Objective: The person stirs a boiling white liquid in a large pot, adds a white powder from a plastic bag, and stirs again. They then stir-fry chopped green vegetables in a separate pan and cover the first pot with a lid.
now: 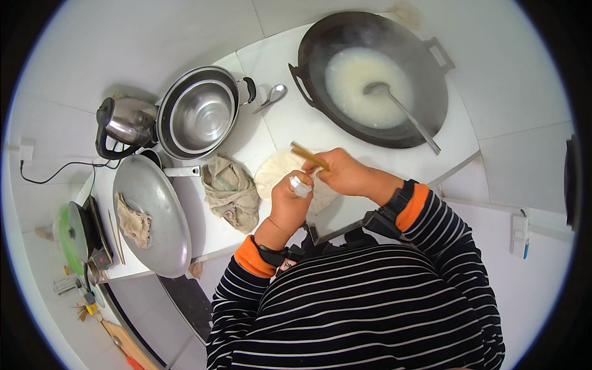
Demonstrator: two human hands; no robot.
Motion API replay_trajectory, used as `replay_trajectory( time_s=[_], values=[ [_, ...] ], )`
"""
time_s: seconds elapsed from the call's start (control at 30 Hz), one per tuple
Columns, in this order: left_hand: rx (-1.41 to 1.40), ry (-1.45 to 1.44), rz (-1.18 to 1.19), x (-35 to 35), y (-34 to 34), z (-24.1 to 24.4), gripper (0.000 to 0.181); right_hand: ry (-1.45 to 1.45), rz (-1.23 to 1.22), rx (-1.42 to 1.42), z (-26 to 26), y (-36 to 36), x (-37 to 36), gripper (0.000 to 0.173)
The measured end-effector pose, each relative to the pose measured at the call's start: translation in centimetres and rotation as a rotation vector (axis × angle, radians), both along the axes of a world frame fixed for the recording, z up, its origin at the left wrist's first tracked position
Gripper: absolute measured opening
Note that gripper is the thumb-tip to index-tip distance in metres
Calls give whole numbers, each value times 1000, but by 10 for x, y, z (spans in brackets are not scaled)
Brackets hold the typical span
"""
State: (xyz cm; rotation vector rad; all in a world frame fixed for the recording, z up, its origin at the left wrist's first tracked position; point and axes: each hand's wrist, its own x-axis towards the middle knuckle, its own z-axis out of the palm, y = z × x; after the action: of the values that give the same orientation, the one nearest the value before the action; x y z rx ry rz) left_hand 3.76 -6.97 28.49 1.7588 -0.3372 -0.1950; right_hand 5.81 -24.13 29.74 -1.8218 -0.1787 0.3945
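My right hand (346, 172) grips a short pair of wooden sticks (303, 151) that look like chopsticks, their ends pointing up and left. Gathered in the fist of my left hand (287, 200) is a crumpled white piece (300, 187), perhaps plastic or cloth. Under both hands spreads a round cream-coloured cloth (273, 171), partly covered by them; whatever lies beneath it is hidden. A rumpled greyish-beige rag (231, 194) lies just left of the cloth. Beyond my right hand stands a big dark wok (319, 51) of steaming pale liquid (356, 88), with a metal ladle (407, 113) resting in it.
Left on the white counter (249, 134) are a steel basin (203, 115) nested in a pot (165, 108), a kettle (132, 120) and a spoon (276, 95). A large metal lid (166, 222) bears a folded rag (134, 219). A black cord (60, 169) runs to a wall socket (27, 151).
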Motion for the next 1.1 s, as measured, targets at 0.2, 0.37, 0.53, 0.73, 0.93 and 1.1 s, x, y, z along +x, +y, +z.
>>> replay_trajectory(
  time_s=[0.2, 0.37, 0.53, 0.73, 0.93, 1.1],
  values=[
    [551, -650, 36, 19, -3, 0, 25, 166, 16, -9, -13, 13, 5, 25],
    [580, -702, 113, 22, 3, -6, 20, 330, -20, 10, -2, 4, 14, 24],
    [574, -782, 87, 22, 12, -9, 14, 248, 115, -112, 1, 4, 22, 24],
    [551, -801, -60, 19, 22, -11, 11, -52, 96, -284, -23, 5, 19, 15],
    [444, -710, -24, -7, 37, -27, 23, -101, 33, -352, -25, 10, 22, 15],
    [619, -435, 112, -46, 51, -17, 35, 60, 235, -365, 3, 19, 21, 26]
  ],
)
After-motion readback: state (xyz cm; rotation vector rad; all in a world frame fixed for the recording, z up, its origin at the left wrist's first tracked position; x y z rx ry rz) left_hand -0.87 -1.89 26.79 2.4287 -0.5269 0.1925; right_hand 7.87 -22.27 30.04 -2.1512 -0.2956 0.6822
